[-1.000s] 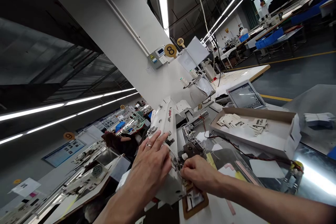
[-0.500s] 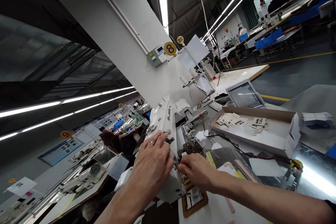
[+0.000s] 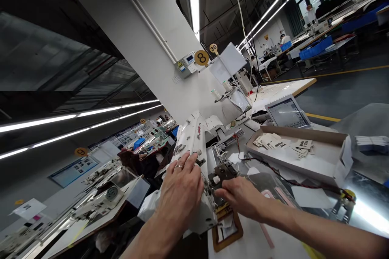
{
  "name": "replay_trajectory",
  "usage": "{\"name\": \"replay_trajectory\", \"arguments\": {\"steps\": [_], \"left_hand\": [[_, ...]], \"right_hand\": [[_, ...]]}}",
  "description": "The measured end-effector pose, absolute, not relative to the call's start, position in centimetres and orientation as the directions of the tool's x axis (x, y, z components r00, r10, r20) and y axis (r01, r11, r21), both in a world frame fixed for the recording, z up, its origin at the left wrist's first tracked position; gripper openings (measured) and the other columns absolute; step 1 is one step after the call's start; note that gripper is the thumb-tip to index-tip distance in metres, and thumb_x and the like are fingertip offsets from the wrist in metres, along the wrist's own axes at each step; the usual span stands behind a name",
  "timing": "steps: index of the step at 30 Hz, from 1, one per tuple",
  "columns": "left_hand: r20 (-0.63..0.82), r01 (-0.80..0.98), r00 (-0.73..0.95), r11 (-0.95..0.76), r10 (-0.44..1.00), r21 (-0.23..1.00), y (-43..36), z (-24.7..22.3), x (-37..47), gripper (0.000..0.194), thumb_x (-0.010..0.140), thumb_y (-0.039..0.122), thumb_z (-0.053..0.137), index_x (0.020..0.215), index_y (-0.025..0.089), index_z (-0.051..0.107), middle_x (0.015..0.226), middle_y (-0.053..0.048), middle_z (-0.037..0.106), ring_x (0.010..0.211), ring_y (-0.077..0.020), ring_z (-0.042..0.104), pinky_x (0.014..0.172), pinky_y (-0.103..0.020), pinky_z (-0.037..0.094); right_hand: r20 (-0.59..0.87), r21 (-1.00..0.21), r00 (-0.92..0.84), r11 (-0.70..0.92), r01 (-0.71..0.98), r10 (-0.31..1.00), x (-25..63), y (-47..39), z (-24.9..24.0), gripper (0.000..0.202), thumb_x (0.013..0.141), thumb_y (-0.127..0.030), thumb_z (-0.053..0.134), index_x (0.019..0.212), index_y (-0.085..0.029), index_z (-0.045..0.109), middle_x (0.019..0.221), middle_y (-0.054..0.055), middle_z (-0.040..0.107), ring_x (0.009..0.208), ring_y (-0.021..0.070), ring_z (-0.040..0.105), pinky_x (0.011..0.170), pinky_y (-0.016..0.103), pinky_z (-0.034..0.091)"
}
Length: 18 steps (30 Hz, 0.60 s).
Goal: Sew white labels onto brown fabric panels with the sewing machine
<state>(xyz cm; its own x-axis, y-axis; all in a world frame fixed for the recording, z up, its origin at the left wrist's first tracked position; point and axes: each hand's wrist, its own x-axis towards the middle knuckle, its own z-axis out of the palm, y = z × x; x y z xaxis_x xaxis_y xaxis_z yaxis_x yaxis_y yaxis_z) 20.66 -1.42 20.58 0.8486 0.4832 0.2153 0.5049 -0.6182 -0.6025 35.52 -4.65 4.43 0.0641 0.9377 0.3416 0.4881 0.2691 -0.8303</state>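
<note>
A white industrial sewing machine (image 3: 193, 131) slants away in front of me. My left hand (image 3: 181, 184), a ring on one finger, lies on the machine's head with its fingers stretched out. Close to the needle area, at the head's right side, is my right hand (image 3: 243, 197). Its fingers are curled and pinched together; whatever they hold, if anything, is too small to make out. A small white knob (image 3: 216, 179) shows just above these fingertips. Below them a brown frame (image 3: 238, 226) with rounded corners lies on the white work surface.
On the right stands an open cardboard box (image 3: 306, 166) with printed labels (image 3: 275, 141). Behind it is a control screen (image 3: 287, 112). A dark twisted cable (image 3: 291, 179) runs in front of the box to a metal tool (image 3: 343, 204). Thread cones (image 3: 216, 94) stand behind the machine.
My right hand has drawn a little to the right, away from the needle area, uncovering the white knob. My left hand stays on the machine head. The whole view has shifted slightly.
</note>
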Motion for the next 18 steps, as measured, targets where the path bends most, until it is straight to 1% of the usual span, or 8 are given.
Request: {"name": "replay_trajectory", "arguments": {"steps": [3,7,9,11,14,16,18], "left_hand": [[0.195,0.508,0.845,-0.633,0.498,-0.584,-1.4,21.2,20.7,0.016,0.097,0.021,0.054,0.09,0.019,0.068,0.149,-0.011,0.057,0.145,-0.0335,0.044,0.109,-0.055,0.047],[0.18,0.511,0.841,-0.64,0.51,-0.574,-1.5,21.8,20.8,0.016,0.094,0.017,0.053,0.083,0.02,0.065,0.143,-0.012,0.061,0.141,-0.0345,0.049,0.104,-0.056,0.05],[0.18,0.515,0.838,-0.637,0.515,-0.574,-1.4,21.8,20.9,0.016,0.09,0.014,0.053,0.08,0.019,0.063,0.141,-0.013,0.062,0.137,-0.0352,0.051,0.102,-0.056,0.051],[0.182,0.518,0.836,-0.635,0.517,-0.574,-1.4,21.6,21.0,0.015,0.088,0.013,0.053,0.078,0.019,0.062,0.139,-0.014,0.062,0.134,-0.0353,0.054,0.1,-0.056,0.051],[0.194,0.521,0.835,-0.628,0.515,-0.577,-1.5,21.4,21.1,0.016,0.088,0.011,0.052,0.078,0.019,0.061,0.139,-0.015,0.062,0.132,-0.0357,0.055,0.1,-0.056,0.051],[0.202,0.522,0.836,-0.626,0.51,-0.58,-1.5,21.3,21.2,0.016,0.089,0.011,0.051,0.079,0.019,0.061,0.139,-0.016,0.062,0.134,-0.0365,0.054,0.101,-0.057,0.05],[0.2,0.515,0.841,-0.632,0.502,-0.579,-1.4,21.2,21.1,0.015,0.09,0.012,0.052,0.081,0.019,0.061,0.142,-0.015,0.06,0.138,-0.0367,0.051,0.104,-0.058,0.049]], "right_hand": [[0.291,-0.892,-0.055,0.292,0.345,0.955,35.6,-4.4,4.7,0.047,0.098,-0.045,0.054,0.062,-0.021,0.036,0.056,-0.005,0.034,0.054,0.0098,0.029,0.05,0.027,0.02],[0.199,-0.959,-0.16,0.226,0.174,0.967,35.2,-3.3,4.5,0.048,0.098,-0.057,0.049,0.065,-0.022,0.045,0.053,-0.006,0.034,0.047,0.0095,0.035,0.044,0.023,0.027],[0.149,-0.977,-0.203,0.175,0.121,0.968,35.0,-2.6,4.1,0.047,0.098,-0.059,0.046,0.069,-0.022,0.048,0.049,-0.007,0.034,0.042,0.0102,0.035,0.04,0.023,0.03],[0.124,-0.985,-0.196,0.145,0.096,0.973,34.8,-2.2,3.7,0.043,0.097,-0.055,0.047,0.07,-0.023,0.047,0.048,-0.008,0.032,0.039,0.0098,0.033,0.039,0.023,0.03],[0.151,-0.983,-0.12,0.162,0.091,0.981,34.6,-2.5,3.3,0.036,0.096,-0.047,0.052,0.072,-0.023,0.044,0.053,-0.009,0.03,0.043,0.0081,0.032,0.041,0.021,0.028],[0.175,-0.977,-0.093,0.185,0.11,0.98,34.8,-3.2,3.2,0.034,0.098,-0.044,0.048,0.073,-0.022,0.045,0.055,-0.008,0.032,0.044,0.0086,0.035,0.043,0.021,0.029],[0.192,-0.966,-0.085,0.203,0.157,0.978,35.4,-4.0,3.2,0.033,0.098,-0.039,0.046,0.07,-0.022,0.048,0.053,-0.007,0.037,0.045,0.0105,0.041,0.046,0.023,0.03]]}}
